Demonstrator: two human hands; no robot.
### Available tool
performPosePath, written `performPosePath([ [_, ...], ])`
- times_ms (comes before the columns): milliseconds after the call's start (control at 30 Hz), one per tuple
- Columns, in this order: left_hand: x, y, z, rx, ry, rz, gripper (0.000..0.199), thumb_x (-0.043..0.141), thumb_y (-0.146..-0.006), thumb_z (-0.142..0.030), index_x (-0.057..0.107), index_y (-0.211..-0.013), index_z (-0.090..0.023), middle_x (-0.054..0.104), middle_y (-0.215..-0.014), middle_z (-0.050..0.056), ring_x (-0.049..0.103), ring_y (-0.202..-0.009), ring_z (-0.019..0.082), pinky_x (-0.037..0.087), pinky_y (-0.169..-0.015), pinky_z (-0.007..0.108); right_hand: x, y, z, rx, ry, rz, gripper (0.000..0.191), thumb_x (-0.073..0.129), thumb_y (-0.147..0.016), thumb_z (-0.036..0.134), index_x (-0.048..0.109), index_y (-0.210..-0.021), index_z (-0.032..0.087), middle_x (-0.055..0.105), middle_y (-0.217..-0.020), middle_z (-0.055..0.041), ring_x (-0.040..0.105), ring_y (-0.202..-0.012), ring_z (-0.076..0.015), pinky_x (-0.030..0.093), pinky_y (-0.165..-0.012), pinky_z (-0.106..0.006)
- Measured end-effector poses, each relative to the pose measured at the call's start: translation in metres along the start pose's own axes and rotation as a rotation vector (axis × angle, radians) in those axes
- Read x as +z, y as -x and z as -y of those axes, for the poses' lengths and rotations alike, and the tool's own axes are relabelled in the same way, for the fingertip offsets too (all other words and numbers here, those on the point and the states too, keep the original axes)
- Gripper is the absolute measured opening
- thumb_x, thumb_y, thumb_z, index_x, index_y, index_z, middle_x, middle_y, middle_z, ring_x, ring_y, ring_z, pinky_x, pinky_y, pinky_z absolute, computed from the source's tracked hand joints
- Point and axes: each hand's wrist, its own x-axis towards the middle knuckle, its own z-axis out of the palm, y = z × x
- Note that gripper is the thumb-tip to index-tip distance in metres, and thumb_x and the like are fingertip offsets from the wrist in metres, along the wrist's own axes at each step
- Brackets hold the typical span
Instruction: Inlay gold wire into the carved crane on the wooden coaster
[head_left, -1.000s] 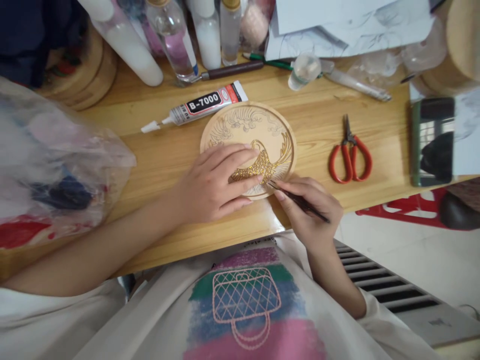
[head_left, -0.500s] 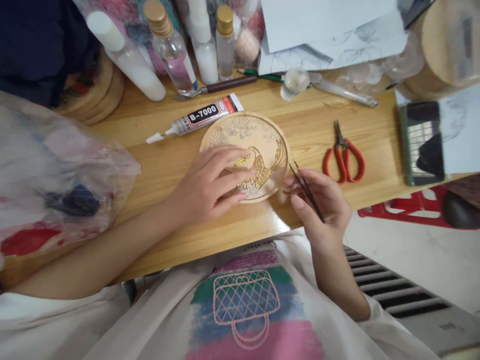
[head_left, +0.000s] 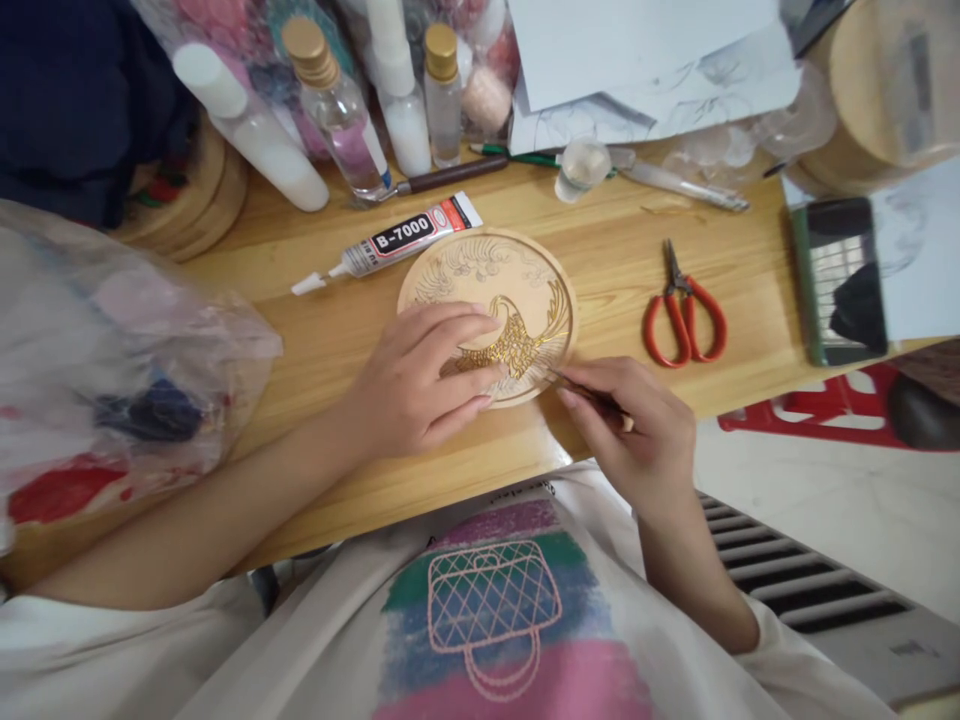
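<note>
A round wooden plaque (head_left: 525, 262) with a raised rim lies on the table, bearing a line drawing partly covered in gold wire (head_left: 514, 340) shaped like a feathered bird. Across its left side rests my left hand (head_left: 420, 375), fingers spread and flat on the surface. My right hand (head_left: 637, 415) is closed around dark tweezers (head_left: 596, 393), whose tips reach the plaque's lower right edge. Whether the tips grip anything is too small to tell. Just above the plaque lies a B-7000 glue tube (head_left: 405, 237) with a white nozzle cap.
Red-handled pliers (head_left: 685, 310) lie to the right, and a phone (head_left: 844, 280) beyond them. Along the back stand several bottles (head_left: 337, 110), a small clear cup (head_left: 583, 168), pens and papers (head_left: 645, 60). A plastic bag (head_left: 135, 350) covers the left side. The table's front edge runs close to me.
My right hand has turned over and brought the tweezers to the plaque's lower right edge; before, they pointed up beside it. My left hand has stayed on the plaque.
</note>
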Motion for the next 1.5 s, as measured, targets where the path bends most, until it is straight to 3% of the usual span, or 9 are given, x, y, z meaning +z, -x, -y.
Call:
performPosePath([
  [267, 0.003, 0.001, -0.004, -0.027, -0.069, 0.066, 0.026, 0.061, -0.093, -0.031, 0.066, -0.116, -0.020, 0.057, -0.134, 0.014, 0.053, -0.125, 0.032, 0.050, -0.101, 0.051, 0.004, -0.005, -0.002, -0.142, 0.152, -0.010, 0.017, 0.068, -0.088, 0.016, 0.073, -0.102, 0.023, 0.073, -0.093, -0.0055, 0.071, -0.083, -0.0158, 0.060, -0.068, -0.026],
  [633, -0.002, 0.000, -0.006, -0.024, -0.120, 0.134, 0.026, 0.060, -0.094, -0.034, 0.066, -0.116, -0.021, 0.054, -0.136, 0.012, 0.050, -0.129, 0.029, 0.048, -0.105, 0.048, 0.009, -0.007, -0.001, -0.268, 0.302, 0.000, 0.010, 0.068, -0.087, 0.010, 0.073, -0.096, 0.013, 0.077, -0.091, -0.0094, 0.074, -0.079, -0.0169, 0.061, -0.070, -0.026],
  [1067, 0.002, 0.001, -0.009, -0.013, -0.100, 0.088, 0.025, 0.058, -0.096, -0.029, 0.065, -0.117, -0.016, 0.053, -0.135, 0.015, 0.048, -0.129, 0.029, 0.043, -0.107, 0.048, 0.007, -0.009, 0.001, -0.275, 0.350, 0.014, 0.008, 0.068, -0.088, 0.012, 0.072, -0.094, 0.014, 0.077, -0.090, -0.0072, 0.074, -0.079, -0.0162, 0.061, -0.067, -0.025],
  [1500, 0.002, 0.002, -0.008, -0.053, -0.074, 0.112, 0.027, 0.052, -0.098, -0.033, 0.060, -0.122, -0.021, 0.050, -0.141, 0.007, 0.046, -0.134, 0.027, 0.041, -0.111, 0.047, 0.006, -0.011, 0.002, -0.277, 0.376, 0.036, 0.008, 0.068, -0.088, 0.012, 0.072, -0.095, 0.014, 0.077, -0.090, -0.0072, 0.073, -0.075, -0.0161, 0.060, -0.064, -0.026],
])
